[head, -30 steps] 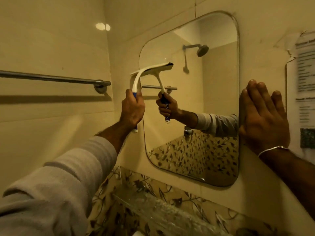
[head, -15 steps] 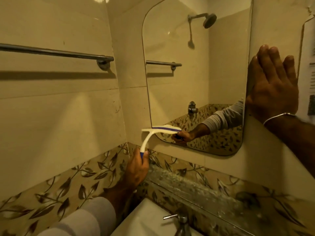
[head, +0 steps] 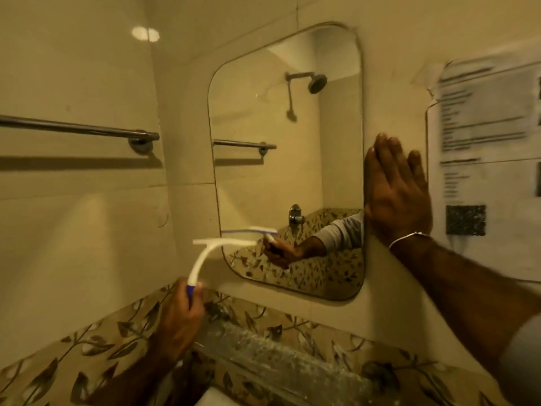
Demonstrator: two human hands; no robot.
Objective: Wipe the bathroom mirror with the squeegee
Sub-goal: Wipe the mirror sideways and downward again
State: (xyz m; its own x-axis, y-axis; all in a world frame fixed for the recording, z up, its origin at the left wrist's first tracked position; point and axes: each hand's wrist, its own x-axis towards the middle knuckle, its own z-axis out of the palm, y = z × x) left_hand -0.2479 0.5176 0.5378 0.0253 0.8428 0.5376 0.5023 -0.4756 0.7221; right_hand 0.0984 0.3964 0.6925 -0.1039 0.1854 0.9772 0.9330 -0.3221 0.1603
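Squeegee [head: 225, 243] higher on mirror [head: 292, 177]

White squeegee [head: 218, 247] with a blue grip; cream wall tiles [head: 73, 230]; a brown leaf-patterned tile border [head: 87, 347] at seven o'clock (its reflection too); silver bracelet [head: 408, 238].

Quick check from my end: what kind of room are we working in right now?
A bathroom, almost certainly. A wall mirror reflects a shower head, a metal towel bar is fixed to the tiled wall beside it, and the left hand holds a squeegee against the glass.
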